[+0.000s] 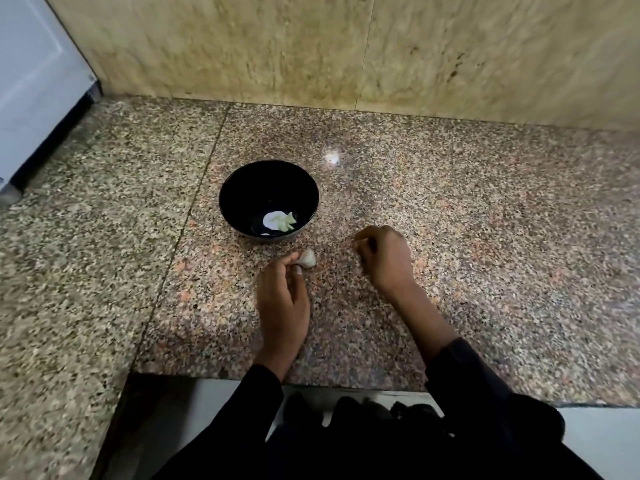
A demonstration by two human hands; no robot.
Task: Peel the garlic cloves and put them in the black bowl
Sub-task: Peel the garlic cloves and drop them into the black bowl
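A black bowl (pixel 235 188) stands on the granite counter, with pale peeled garlic pieces (pixel 281 220) on its bottom. Just in front of the bowl lies a white garlic bulb piece (pixel 308 258). My left hand (pixel 282 299) reaches to it, and its fingertips and thumb pinch the garlic's left end against the counter. My right hand (pixel 384 261) hovers to the right of the garlic, a hand's width from it, with its fingers curled in. Whether those fingers hold a scrap of peel is hidden.
The speckled granite counter (pixel 485 237) runs to a beige stone wall (pixel 311 46) at the back. A white appliance (pixel 31 81) stands at the far left. The counter's front edge (pixel 207 375) lies close to my dark sleeves.
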